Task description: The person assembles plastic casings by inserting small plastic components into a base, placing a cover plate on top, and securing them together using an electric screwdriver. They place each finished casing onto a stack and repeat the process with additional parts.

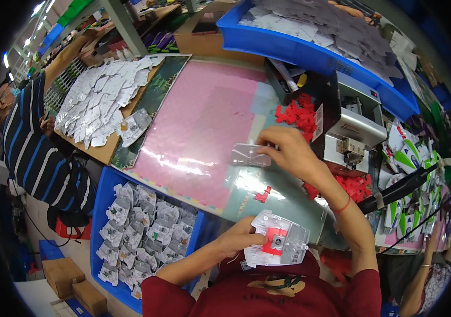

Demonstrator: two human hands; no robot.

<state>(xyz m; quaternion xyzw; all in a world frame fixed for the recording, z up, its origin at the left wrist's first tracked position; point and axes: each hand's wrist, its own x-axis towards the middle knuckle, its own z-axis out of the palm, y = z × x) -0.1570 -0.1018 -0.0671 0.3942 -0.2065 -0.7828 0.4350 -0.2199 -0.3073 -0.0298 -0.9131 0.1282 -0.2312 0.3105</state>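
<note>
My left hand (240,239) grips a clear and white plastic housing (295,247) close to my body, fingers closed round its left side. A red plastic piece (272,234) sits inside that housing beside a small metal-looking square part. Farther out over the table, my right hand (288,150) pinches the right end of a flat, translucent grey plastic plate (249,155). Whether the plate touches the table cannot be told. Between the two hands a loose red piece (262,194) lies on the table mat.
A silver and black bench machine (353,119) stands on the right, with red pieces (300,115) heaped around it. Beyond is a blue tray (336,62) of flat pieces. Similar housings fill a blue bin (198,227) at lower left. Another person (40,150) works at far left.
</note>
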